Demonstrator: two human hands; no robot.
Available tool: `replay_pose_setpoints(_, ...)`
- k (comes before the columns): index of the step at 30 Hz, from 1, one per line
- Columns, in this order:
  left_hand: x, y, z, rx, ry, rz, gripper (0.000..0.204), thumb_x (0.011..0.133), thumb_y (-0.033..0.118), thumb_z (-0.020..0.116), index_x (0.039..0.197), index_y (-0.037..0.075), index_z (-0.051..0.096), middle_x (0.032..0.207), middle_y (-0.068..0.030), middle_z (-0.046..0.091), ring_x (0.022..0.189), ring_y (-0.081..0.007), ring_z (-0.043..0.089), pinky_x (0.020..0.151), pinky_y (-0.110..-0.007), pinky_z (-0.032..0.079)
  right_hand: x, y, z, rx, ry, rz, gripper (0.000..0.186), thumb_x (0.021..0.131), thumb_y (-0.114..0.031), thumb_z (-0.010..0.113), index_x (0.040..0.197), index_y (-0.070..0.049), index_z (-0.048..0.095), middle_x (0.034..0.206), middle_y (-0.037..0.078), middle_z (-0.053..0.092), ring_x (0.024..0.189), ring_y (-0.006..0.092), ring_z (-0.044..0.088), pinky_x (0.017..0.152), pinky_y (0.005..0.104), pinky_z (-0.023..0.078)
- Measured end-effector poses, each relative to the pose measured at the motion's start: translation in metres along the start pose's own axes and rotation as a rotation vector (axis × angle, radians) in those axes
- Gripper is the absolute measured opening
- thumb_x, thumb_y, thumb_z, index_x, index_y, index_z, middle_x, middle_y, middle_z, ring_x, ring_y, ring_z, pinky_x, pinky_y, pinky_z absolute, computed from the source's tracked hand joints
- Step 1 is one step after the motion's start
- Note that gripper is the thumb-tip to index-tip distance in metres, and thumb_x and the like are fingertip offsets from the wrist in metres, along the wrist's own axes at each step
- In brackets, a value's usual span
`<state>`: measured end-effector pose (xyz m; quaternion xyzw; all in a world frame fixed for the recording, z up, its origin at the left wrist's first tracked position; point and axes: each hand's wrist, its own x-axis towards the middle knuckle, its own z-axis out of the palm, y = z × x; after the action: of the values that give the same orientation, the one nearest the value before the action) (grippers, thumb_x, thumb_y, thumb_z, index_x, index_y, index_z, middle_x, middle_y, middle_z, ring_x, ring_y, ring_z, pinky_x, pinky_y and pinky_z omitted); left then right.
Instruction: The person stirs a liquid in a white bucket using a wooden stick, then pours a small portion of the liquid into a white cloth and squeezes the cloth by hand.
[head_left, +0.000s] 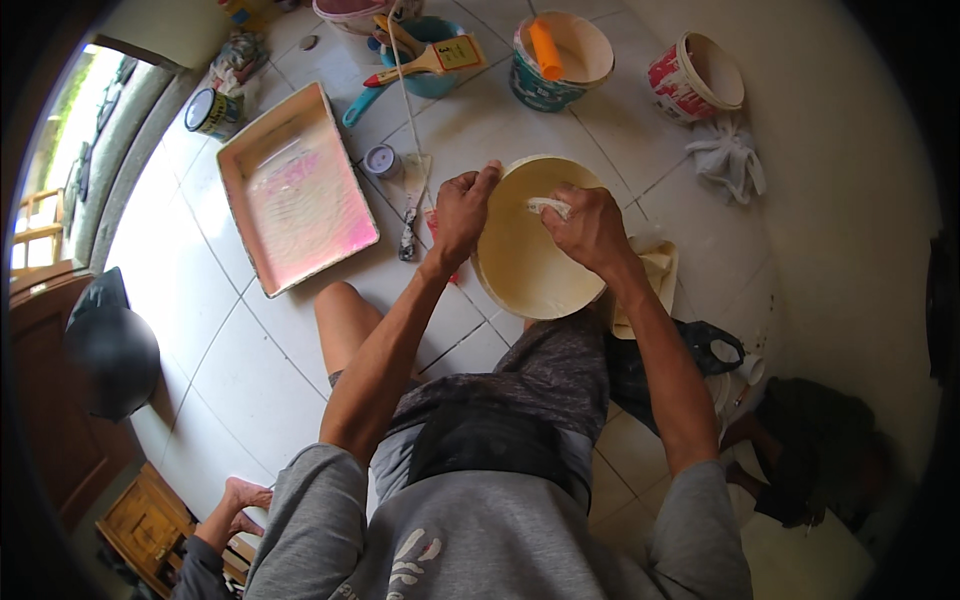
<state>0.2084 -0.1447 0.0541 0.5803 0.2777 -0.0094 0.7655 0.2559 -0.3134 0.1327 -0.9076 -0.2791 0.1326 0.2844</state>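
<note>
A round cream-coloured bucket (530,275) is tipped toward me between my hands, its pale inside showing. My left hand (464,212) is closed on the left side of its rim, thumb pointing up. Inside the bucket's mouth, my right hand (592,230) is clenched around a small whitish piece (549,207) that looks like a folded rag. Most of that piece is hidden by the fingers. Just left of the bucket, a scraper (411,215) with a pale blade and dark handle lies on the floor, beside a small round lidded container (381,160).
A large paint tray (300,195) with pink smears lies at left, near a tin (210,112). Paintbrushes (432,62) rest across a blue bucket (438,86). A green bucket (545,95) holds an orange-handled tool. A red-and-white bucket (690,85) and plastic bag (728,160) stand right. Other people sit nearby.
</note>
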Motion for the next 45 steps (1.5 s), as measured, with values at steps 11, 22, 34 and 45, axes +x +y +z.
replay_pose_setpoints(11, 0.006, -0.005, -0.002, -0.082, -0.031, -0.008, 0.043, 0.092, 0.037, 0.059, 0.069, 0.001, 0.061, 0.061, 0.0010, 0.056, 0.051, -0.0050, 0.047, 0.048, -0.023, 0.040, -0.063, 0.059, -0.019, -0.258, -0.033, 0.175, 0.026, 0.079, -0.021, 0.063, 0.086, 0.003, 0.064, 0.072, 0.026, 0.062, 0.072, 0.0422, 0.062, 0.068, 0.0478, 0.050)
replay_pose_setpoints(22, 0.012, -0.006, -0.012, -0.126, -0.036, -0.025, 0.040, 0.093, 0.036, 0.059, 0.078, 0.000, 0.065, 0.066, 0.0003, 0.060, 0.053, -0.0051, 0.051, 0.050, -0.021, 0.042, -0.066, -0.010, 0.012, 0.014, -0.178, 0.113, 0.019, 0.077, -0.015, 0.064, 0.075, 0.004, 0.060, 0.065, 0.025, 0.059, 0.064, 0.0408, 0.061, 0.062, 0.0447, 0.049)
replay_pose_setpoints(34, 0.020, -0.016, -0.036, -0.084, -0.074, -0.033, 0.045, 0.094, 0.040, 0.055, 0.085, -0.003, 0.066, 0.073, -0.0018, 0.062, 0.064, -0.0069, 0.054, 0.062, -0.022, 0.045, -0.014, -0.006, 0.005, -0.093, -0.028, 0.111, 0.021, 0.078, -0.018, 0.063, 0.079, 0.004, 0.061, 0.067, 0.025, 0.060, 0.067, 0.0417, 0.062, 0.065, 0.0459, 0.051)
replay_pose_setpoints(45, -0.010, -0.047, -0.080, 0.542, 0.321, 0.052, 0.055, 0.095, 0.049, 0.040, 0.080, 0.000, 0.059, 0.072, -0.0205, 0.061, 0.074, -0.0388, 0.057, 0.075, -0.045, 0.043, -0.028, -0.013, 0.035, 0.071, -0.136, 0.093, 0.023, 0.078, -0.020, 0.063, 0.076, 0.003, 0.059, 0.067, 0.025, 0.060, 0.068, 0.0434, 0.061, 0.065, 0.0469, 0.050)
